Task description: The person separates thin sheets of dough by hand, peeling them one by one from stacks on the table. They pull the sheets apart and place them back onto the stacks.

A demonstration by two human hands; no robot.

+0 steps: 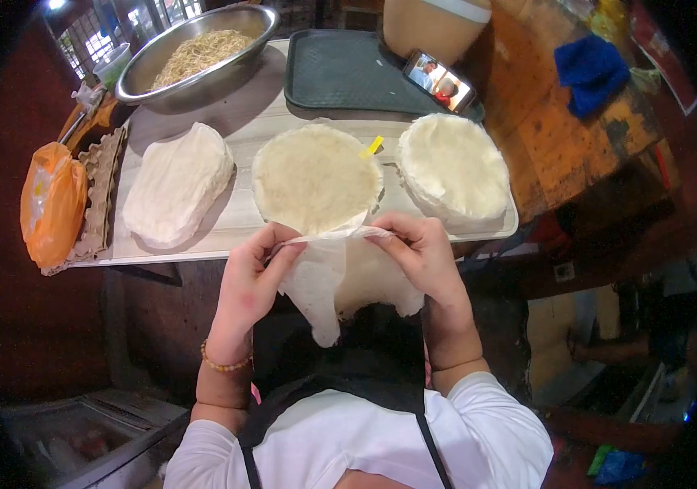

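A thin, pale wrapper sheet (316, 281) hangs between my two hands over the table's front edge, its lower part drooping in front of the black apron. My left hand (255, 273) pinches its upper left edge between thumb and fingers. At the upper right edge, my right hand (417, 253) pinches it the same way. Just beyond the hands lies a round stack of wrappers (316, 175) with a yellow strip (373, 147) at its right edge. A thicker round stack (454, 167) sits to the right, and a folded-looking pale stack (177, 183) to the left.
At the back left stands a metal bowl (259, 28) of bean sprouts (206, 55). A dark tray (332, 69) holds a propped phone (439, 81). An orange plastic bag (53, 204) and egg carton (100, 196) line the left edge. A blue cloth (593, 73) lies right.
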